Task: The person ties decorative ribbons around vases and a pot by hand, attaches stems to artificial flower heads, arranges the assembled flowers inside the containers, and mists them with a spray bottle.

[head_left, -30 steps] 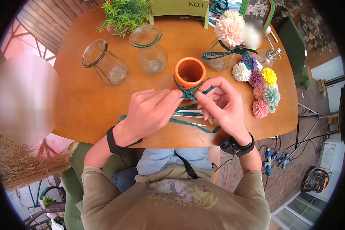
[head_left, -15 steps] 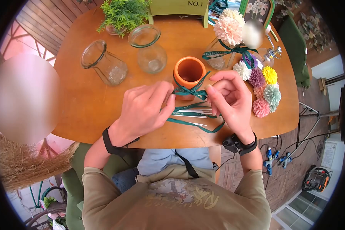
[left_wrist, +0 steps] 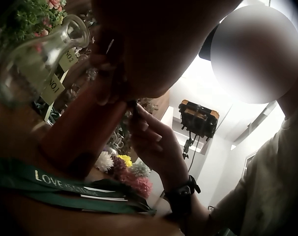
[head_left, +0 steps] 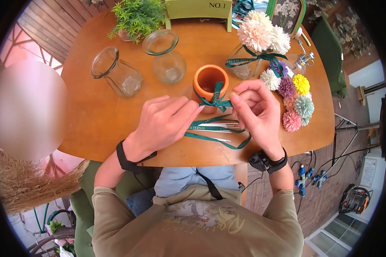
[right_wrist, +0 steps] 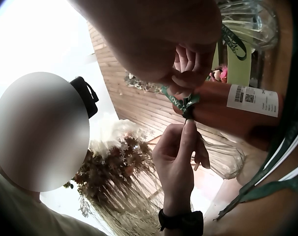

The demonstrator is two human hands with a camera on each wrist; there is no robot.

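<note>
An orange terracotta pot (head_left: 197, 80) stands near the table's front edge, with a dark green printed ribbon (head_left: 215, 102) knotted round it below the rim. My left hand (head_left: 163, 124) pinches the ribbon at the left side of the knot. On the right side, my right hand (head_left: 259, 115) grips another part of the ribbon between thumb and index finger. One ribbon end sticks up over the pot's front rim. In the right wrist view, the pot's side (right_wrist: 213, 105) bears a white label (right_wrist: 252, 100). Both hands are raised close in front of the pot.
Loose green ribbon (head_left: 201, 127) and thin white sticks (head_left: 223, 125) lie before the pot. Behind stand two glass vases (head_left: 169, 64) (head_left: 122, 77), a potted plant (head_left: 138, 19) and a green stand (head_left: 198, 9). Pompom flowers (head_left: 303, 106) and a flower-filled vase (head_left: 240, 58) are at right.
My hands have moved apart a little from the knot, the right one shifting right. The left hand drew back left, then returned to the knot. A ribbon end now stands up over the rim.
</note>
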